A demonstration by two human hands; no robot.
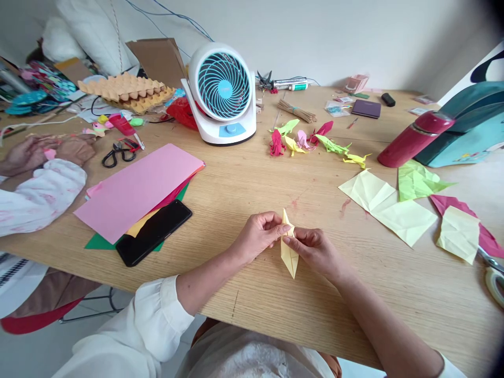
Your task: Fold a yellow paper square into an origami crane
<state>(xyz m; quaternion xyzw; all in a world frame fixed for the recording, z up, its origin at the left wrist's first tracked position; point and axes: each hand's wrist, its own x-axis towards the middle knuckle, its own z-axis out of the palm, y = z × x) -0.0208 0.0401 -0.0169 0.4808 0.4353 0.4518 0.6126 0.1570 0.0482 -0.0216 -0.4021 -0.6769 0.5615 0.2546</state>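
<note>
white fan, turquoise grille, near the wall. egg trays stacked left of it, cardboard behind them. right of fan: tied stick bundle, then purple booklet with small black object near. red bottle just beside teal bag. phone front left, screen dark.

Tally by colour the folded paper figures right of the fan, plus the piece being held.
Green figures: 2
Red figures: 2
Yellow figures: 2
Pink figure: 1
Pale yellow piece, in the left hand and right hand: 1
Total: 8, though some overlap
</note>
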